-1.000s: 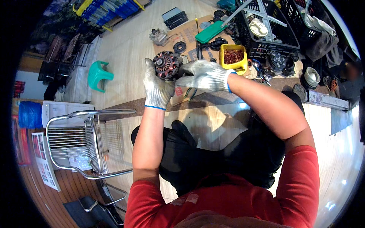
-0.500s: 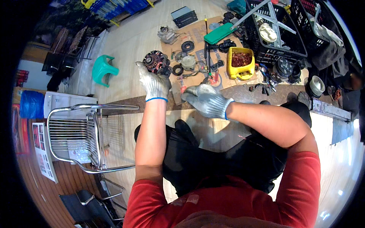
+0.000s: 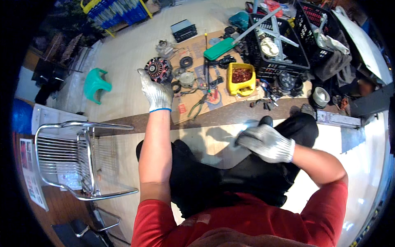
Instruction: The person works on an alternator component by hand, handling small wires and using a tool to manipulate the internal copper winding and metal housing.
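Observation:
My left hand (image 3: 157,94), in a whitish knit glove with a blue cuff, is closed on the edge of a round motor stator (image 3: 157,69) with copper-red windings. It holds the stator with its ring face up, beyond the left end of the cardboard. My right hand (image 3: 268,144), gloved too, hovers by my right knee, its back upward. Its fingertips are dark and blurred, so I cannot tell whether it holds anything. Between the hands, pliers (image 3: 199,106) with red and green handles lie on the cardboard sheet (image 3: 183,116).
A yellow cut-open jug (image 3: 242,91) holds reddish-brown bits. Motor parts, a black ring (image 3: 186,62) and a green-handled tool (image 3: 219,48) lie around it. Black crates (image 3: 284,66) stand at the right. A green stool (image 3: 96,84) and metal chair (image 3: 61,158) are at the left.
My right hand has drawn back from the cardboard toward my right knee, leaving the pliers in full view there. My left hand still holds the stator. The whole view has shifted.

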Available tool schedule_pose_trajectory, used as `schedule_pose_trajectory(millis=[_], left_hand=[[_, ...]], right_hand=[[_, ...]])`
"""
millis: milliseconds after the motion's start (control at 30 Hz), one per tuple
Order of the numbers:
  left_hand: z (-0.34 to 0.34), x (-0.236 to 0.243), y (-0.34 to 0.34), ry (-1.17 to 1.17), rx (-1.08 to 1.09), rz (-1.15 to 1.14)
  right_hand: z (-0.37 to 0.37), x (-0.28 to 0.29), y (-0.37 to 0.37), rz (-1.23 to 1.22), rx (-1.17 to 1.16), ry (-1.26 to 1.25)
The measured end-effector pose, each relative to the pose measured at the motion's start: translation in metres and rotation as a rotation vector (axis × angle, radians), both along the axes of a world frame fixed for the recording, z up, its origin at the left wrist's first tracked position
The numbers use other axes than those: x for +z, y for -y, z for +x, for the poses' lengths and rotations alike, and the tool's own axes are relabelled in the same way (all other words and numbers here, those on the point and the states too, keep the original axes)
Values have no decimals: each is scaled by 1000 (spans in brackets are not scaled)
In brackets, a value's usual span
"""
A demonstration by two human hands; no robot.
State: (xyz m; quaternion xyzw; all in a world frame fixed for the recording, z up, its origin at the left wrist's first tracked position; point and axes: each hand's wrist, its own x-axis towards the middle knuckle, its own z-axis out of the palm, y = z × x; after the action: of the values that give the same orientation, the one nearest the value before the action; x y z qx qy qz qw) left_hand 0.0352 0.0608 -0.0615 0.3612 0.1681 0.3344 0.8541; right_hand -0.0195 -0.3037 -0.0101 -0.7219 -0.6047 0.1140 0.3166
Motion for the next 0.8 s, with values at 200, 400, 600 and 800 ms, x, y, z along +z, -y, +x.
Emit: schedule_pose_trajectory(millis=[200,400,600,800], left_hand=[[14,6,53,-78,-146,92],[20,13,46,-151,-197,-45],[29,23,86,-203,-237,-66],[5,46,109,-248,-235,-93]], right_hand=[[-87,10,185,-632,-685,258],[-137,-11,393,-1266,-1258,339],[-272,27,522,-1513,-1715,83],[-363,52,570,-1631,-1941,71]])
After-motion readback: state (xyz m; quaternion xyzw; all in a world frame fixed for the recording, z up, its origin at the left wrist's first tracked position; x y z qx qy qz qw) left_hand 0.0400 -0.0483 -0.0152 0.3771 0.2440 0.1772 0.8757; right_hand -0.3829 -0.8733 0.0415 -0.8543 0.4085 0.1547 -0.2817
